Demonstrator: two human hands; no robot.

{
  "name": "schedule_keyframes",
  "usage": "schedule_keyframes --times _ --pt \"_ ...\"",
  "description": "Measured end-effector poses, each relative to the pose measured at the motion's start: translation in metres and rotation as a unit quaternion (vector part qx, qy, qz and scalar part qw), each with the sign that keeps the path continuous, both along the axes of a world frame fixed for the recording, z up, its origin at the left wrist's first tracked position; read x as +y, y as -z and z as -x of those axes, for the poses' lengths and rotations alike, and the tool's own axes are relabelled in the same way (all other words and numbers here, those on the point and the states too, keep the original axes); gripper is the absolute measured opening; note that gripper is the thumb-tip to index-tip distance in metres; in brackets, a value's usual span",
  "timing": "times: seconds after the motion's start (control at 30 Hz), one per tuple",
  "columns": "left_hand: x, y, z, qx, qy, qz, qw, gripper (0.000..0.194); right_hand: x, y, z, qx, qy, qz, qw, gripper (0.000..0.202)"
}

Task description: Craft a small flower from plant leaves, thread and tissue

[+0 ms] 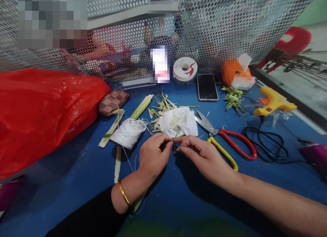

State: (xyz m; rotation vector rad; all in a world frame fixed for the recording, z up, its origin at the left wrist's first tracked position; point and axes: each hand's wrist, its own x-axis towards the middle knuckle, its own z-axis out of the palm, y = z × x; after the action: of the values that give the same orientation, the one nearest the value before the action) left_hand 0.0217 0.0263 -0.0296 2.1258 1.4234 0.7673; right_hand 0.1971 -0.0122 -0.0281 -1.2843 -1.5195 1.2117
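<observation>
My left hand [154, 156], wearing a gold bangle, is closed in a pinch; what lies between its fingertips is too small to make out. Touching or nearly touching it, my right hand [200, 155] has its forefinger stretched to those fingertips and its thumb bent in, with a fine white thread [175, 147] at the tips. Just left of my left hand a spool of white thread [129, 132] lies on its side, a strand trailing toward my wrist. Beyond both hands, a crumpled white tissue [178, 123] bears pale plant bits. Scissors [218, 131] with red and yellow handles lie open beside my right hand.
Green leaf strips [141, 107] and cut scraps [163, 106] lie around the tissue. Behind stand a ribbon roll [185, 70], a phone [207, 87] and an orange tissue pack [237, 74]. A yellow glue gun [274, 101] with black cord lies right; a red bag [48, 114] fills the left.
</observation>
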Motion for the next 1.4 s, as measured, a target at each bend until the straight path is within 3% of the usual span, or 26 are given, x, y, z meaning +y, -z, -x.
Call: schedule_keyframes --times 0.17,0.5,0.6,0.73,0.87,1.13,1.23,1.4 --pt "-0.001 0.000 -0.001 0.013 0.015 -0.029 0.999 0.014 0.001 0.001 0.000 -0.018 -0.006 -0.001 1.000 0.015" --pt "-0.002 -0.004 0.004 0.140 0.077 -0.195 0.968 0.020 0.002 -0.004 -0.001 -0.002 -0.010 0.027 1.000 0.017" --pt "0.001 -0.005 0.003 0.101 0.088 -0.141 0.981 0.017 0.004 -0.002 -0.001 -0.011 -0.008 0.041 0.999 0.016" --pt "0.009 -0.002 0.002 -0.011 0.061 0.031 0.998 0.011 0.006 0.001 -0.002 -0.004 -0.007 0.065 0.998 0.017" --pt "0.015 0.000 0.004 -0.071 0.058 0.106 0.990 0.011 0.006 0.004 -0.002 0.004 -0.010 0.085 0.996 0.017" --pt "0.020 -0.008 0.007 -0.099 0.066 0.221 0.968 0.010 0.008 0.005 -0.002 0.009 -0.010 0.086 0.996 0.019" --pt "0.020 -0.006 0.007 -0.116 0.069 0.221 0.966 0.007 0.009 0.005 -0.001 0.009 -0.011 0.086 0.996 0.020" --pt "0.017 0.000 0.004 -0.084 0.061 0.142 0.985 0.007 0.009 0.006 -0.002 0.005 -0.014 0.080 0.997 0.019"
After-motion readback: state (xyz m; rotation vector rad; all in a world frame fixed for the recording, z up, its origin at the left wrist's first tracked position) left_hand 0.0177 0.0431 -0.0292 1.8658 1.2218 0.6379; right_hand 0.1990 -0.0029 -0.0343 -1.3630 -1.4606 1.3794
